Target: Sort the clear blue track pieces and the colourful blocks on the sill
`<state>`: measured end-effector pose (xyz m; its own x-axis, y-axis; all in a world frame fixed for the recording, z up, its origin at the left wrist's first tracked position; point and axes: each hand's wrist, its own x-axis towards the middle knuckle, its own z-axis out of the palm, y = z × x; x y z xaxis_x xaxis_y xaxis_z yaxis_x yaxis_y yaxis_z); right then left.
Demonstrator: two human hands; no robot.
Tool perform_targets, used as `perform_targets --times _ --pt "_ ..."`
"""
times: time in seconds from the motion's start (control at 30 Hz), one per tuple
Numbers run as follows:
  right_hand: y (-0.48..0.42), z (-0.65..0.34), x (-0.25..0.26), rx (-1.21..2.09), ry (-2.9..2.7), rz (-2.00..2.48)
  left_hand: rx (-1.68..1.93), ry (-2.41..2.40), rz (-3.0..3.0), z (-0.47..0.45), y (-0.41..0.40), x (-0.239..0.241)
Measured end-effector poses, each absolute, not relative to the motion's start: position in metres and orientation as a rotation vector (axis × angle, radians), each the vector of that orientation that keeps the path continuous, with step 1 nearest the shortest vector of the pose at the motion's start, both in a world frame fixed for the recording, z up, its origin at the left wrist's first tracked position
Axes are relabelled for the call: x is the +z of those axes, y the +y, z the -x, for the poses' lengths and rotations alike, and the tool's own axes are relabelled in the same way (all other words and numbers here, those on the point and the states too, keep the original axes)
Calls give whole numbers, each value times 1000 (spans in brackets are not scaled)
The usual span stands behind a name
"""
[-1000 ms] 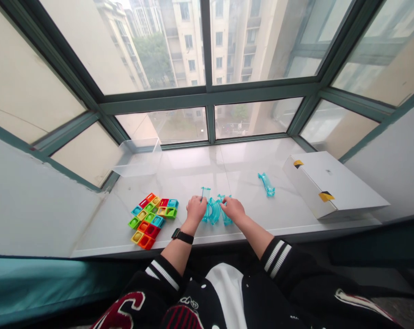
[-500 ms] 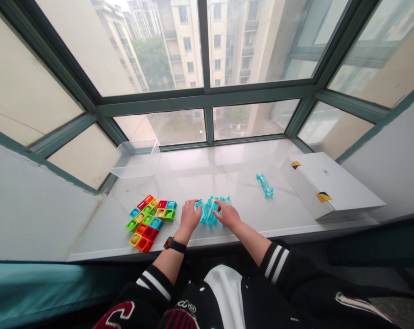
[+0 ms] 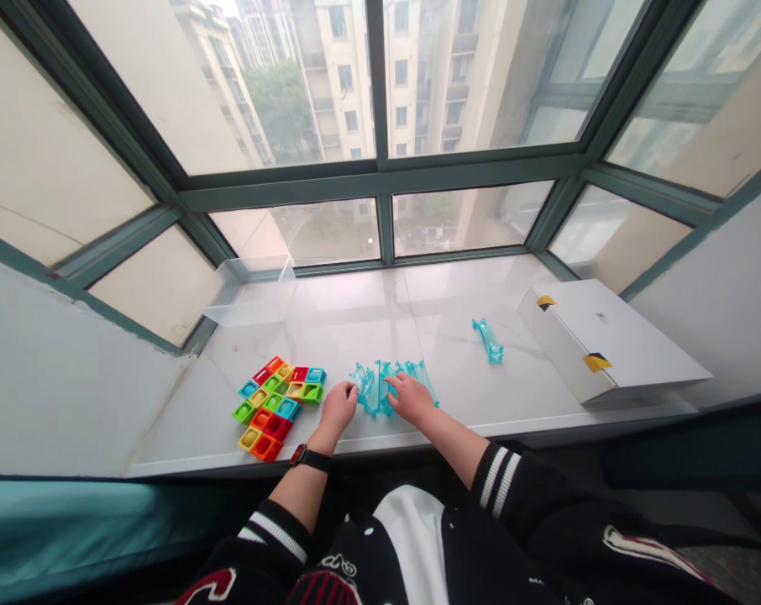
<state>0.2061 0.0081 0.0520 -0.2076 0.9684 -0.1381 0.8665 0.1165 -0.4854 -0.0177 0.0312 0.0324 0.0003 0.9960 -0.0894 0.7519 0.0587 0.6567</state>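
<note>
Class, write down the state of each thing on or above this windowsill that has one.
Left hand: curled, beside the blue pieces
Right hand: bent over them
Blue pieces: bunched together
Lone blue piece: lying apart
Coloured blocks: grouped in a patch
White box: shut
Watch: strapped to left wrist

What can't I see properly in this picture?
In the head view:
White box: closed, so it hides its inside.
Clear blue pieces: the right hand covers some.
Left fingers: too small to tell whether they grip.
Watch: too small to read.
Jacket: bottom edge cuts it off.
</note>
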Motion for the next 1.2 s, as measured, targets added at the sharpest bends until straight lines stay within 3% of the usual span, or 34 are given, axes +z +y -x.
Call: perform_targets --times 0.27,0.67,0.93,1.13,1.2 --pt "12 -193 61 617 -2289 1838 729 1773 -1564 24 27 28" --pt "16 -189 64 597 -2407 1762 792 1673 -1833 -9 16 27" --pt "29 -236 66 624 -2060 1606 764 1626 -1953 -17 10 18" --pt "67 -377 70 185 -1382 2240 714 1632 -2033 -22 5 24" --pt "77 -419 59 240 -1237 2465 684 1631 -2076 -24 3 28"
